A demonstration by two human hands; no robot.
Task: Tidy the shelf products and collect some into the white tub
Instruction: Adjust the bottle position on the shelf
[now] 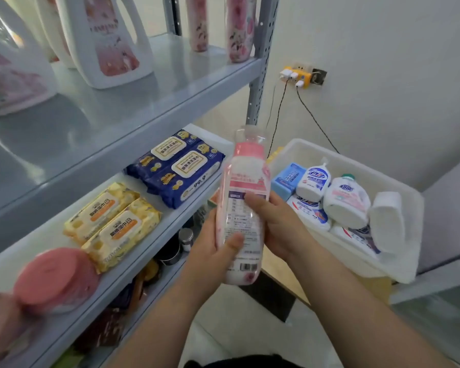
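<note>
The bottle hangs upright just left of the tub. Both hands are curled round its lower half, the left hand with its thumb over the label and the right hand gripping from the side. I'd lay it down gently on its side in the tub, not drop it. The tub holds one blue box and about five white bottles. Left of the tub, the shelf carries two blue packs and two yellow packs.

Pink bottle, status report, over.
Left grip and right grip both hold bottle, near upright. Tub at right, partly filled. Nothing between them.
</note>
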